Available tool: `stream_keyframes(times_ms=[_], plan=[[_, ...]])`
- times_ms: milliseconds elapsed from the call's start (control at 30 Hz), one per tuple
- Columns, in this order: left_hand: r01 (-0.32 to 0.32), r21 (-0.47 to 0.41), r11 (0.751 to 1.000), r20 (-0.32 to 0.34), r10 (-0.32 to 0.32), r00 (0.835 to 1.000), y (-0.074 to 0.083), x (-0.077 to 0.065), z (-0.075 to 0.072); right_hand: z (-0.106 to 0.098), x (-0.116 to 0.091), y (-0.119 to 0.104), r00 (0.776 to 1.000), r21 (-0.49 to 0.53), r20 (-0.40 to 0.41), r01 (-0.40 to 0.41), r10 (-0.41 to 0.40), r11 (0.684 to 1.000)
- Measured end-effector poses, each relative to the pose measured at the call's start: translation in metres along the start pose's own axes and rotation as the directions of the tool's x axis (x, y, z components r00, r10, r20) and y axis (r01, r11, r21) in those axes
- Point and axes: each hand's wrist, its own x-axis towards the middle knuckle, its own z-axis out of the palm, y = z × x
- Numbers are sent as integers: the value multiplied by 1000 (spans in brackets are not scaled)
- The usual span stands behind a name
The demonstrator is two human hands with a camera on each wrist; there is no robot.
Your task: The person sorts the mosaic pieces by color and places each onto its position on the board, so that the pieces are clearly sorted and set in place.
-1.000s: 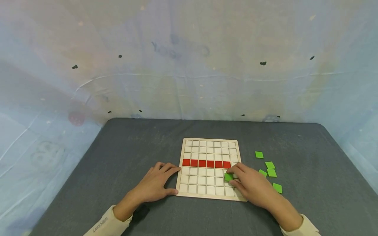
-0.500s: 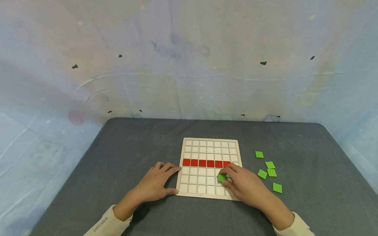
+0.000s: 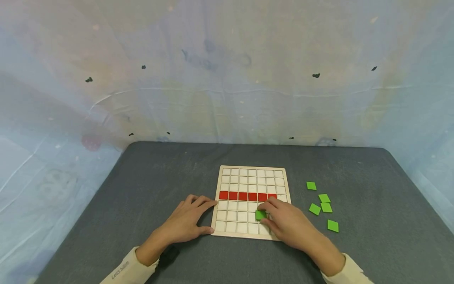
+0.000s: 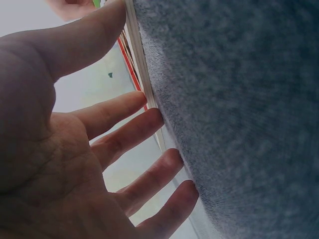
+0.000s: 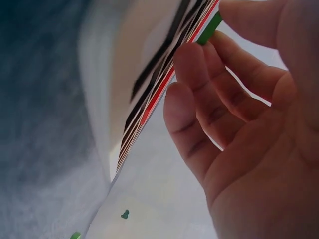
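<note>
A wooden grid board [image 3: 252, 237] with pale square cells lies on the dark table, a row of red square tiles [image 3: 242, 196] across its middle. My right hand [image 3: 289, 225] pinches a green square tile [image 3: 260, 215] between thumb and fingers, over the cells below the red row. In the right wrist view the green tile [image 5: 210, 29] shows edge-on near the thumb, above the board's grooves. At the board's left edge, my left hand [image 3: 184, 221] rests with spread fingers, thumb at the lower corner. The left wrist view shows its fingertips [image 4: 137, 98] along the board's side [image 4: 142, 64].
Several loose green tiles [image 3: 326, 207] lie on the table to the right of the board, one of them [image 3: 333, 225] nearer the front. A patterned cloth [image 3: 220, 79] hangs behind the grey-black tabletop [image 3: 170, 165].
My right hand has moved left across the board with the green tile, from near the right columns toward the middle. The left hand and the board stay in place.
</note>
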Motion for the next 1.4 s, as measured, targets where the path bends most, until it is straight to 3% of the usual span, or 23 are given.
stream_keyframes(times_ms=[600,833,1400], plan=[[-11,1,1000,1,11,1000,-1,0,0,7,10,-13,1000,11,10,25,-25,1000],[-12,-6,1000,4,12,1000,0,0,0,5,13,-16,1000,-3,5,-8,8,1000],[-4,8,1000,-10,4,1000,-1,1,-1,-1,50,-50,999,54,-22,-34,35,998]])
